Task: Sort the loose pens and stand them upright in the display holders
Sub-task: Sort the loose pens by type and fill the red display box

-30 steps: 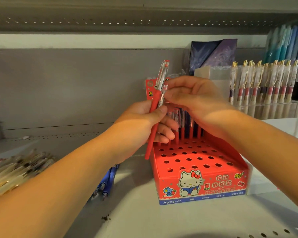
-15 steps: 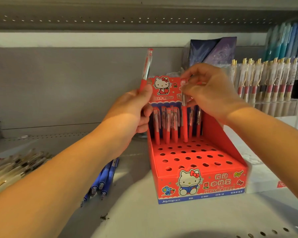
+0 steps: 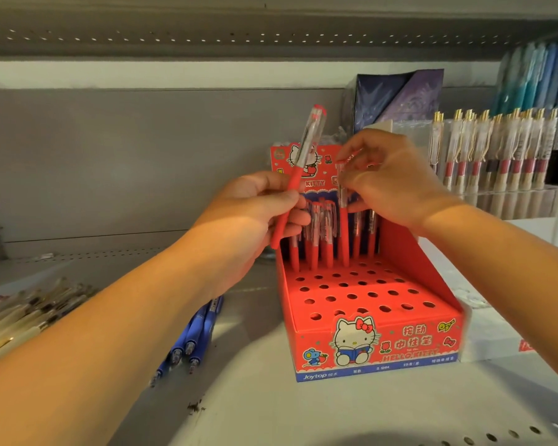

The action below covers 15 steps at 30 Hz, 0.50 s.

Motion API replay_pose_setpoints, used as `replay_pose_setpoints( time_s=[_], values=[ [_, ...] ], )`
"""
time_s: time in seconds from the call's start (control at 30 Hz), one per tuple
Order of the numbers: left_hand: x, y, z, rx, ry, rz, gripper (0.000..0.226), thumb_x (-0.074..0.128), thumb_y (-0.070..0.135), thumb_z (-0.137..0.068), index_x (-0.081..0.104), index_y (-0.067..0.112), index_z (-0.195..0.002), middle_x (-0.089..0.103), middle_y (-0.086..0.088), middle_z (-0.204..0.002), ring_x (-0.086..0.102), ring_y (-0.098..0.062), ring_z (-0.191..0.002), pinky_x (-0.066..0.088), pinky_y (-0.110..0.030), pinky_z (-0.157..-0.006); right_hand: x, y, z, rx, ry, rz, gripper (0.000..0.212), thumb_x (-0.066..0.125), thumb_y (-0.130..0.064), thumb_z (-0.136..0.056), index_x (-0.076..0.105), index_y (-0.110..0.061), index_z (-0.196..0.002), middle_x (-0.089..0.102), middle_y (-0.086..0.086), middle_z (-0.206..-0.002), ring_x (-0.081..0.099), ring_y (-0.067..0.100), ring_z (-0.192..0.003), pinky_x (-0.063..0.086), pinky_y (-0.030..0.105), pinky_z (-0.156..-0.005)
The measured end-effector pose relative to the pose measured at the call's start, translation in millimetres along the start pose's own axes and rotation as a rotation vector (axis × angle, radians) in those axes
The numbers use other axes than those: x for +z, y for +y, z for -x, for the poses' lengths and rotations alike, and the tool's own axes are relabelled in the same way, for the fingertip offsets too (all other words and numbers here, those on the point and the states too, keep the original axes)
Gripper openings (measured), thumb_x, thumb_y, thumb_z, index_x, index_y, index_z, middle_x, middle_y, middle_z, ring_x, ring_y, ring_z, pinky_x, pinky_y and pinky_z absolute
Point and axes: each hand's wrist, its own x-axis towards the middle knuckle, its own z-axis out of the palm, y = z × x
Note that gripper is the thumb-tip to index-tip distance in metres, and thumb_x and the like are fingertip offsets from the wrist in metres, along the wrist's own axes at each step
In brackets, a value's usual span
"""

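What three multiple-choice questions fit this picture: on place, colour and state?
1. Where do the blue pens lie?
A. in a cup
B. on the shelf, left of the red holder
C. on a hook

2. What colour is the lower half of the tilted pen in the left hand?
A. green
B. black
C. red

3. How does the right hand hold the second pen?
A. upright at the holder's back rows
B. flat on the shelf
C. bent double

Answers: 1 B, they lie flat there; 2 C, red below a clear top; 3 A, it stands vertical there.
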Motion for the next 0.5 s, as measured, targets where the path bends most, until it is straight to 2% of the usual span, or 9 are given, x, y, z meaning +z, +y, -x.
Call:
replay_pose_setpoints(
  time_s=[0.13,0.23,0.37,0.5],
  values=[
    [-1.5,-3.0,-0.9,0.003,0.009,0.055,0.013,0.058,0.000,-0.094,0.067,0.009,-0.092,0.069,-0.001,-0.075,0.072,-0.015,-0.077,0.059,-0.028,-0.071,0.5,3.7,-0.8,0.079,-0.094,0.124,0.020,0.061,-0.003,-0.084,0.064,-0.022,-0.088,0.068,0.004,-0.083,0.071,0.022,-0.074,0.063,0.042,-0.063],
    [-3.0,-2.2,-0.3,0.039,0.020,-0.044,0.012,0.067,0.005,-0.090,0.071,0.015,-0.088,0.067,0.002,-0.075,0.067,-0.009,-0.075,0.060,-0.033,-0.075,0.4,4.9,-0.6,0.097,-0.124,0.231,0.017,0.062,-0.007,-0.082,0.063,-0.024,-0.087,0.067,0.004,-0.088,0.072,0.023,-0.073,0.062,0.045,-0.066],
    [-4.7,-0.1,1.1,0.065,0.024,-0.150,0.010,0.070,0.010,-0.088,0.071,0.020,-0.088,0.070,0.002,-0.080,0.066,-0.010,-0.073,0.056,-0.033,-0.078,-0.5,5.1,-0.5,0.113,-0.124,0.267,0.015,0.064,-0.008,-0.081,0.061,-0.022,-0.087,0.064,0.004,-0.092,0.072,0.022,-0.068,0.063,0.040,-0.059],
    [-3.6,-1.2,2.6,0.057,0.005,-0.124,0.012,0.068,0.005,-0.089,0.069,0.017,-0.093,0.069,-0.002,-0.080,0.066,-0.013,-0.072,0.057,-0.025,-0.066,2.2,5.8,3.4,0.216,-0.269,0.346,0.015,0.063,-0.009,-0.084,0.058,-0.022,-0.086,0.058,0.005,-0.094,0.069,0.023,-0.075,0.059,0.031,-0.049]
  ],
)
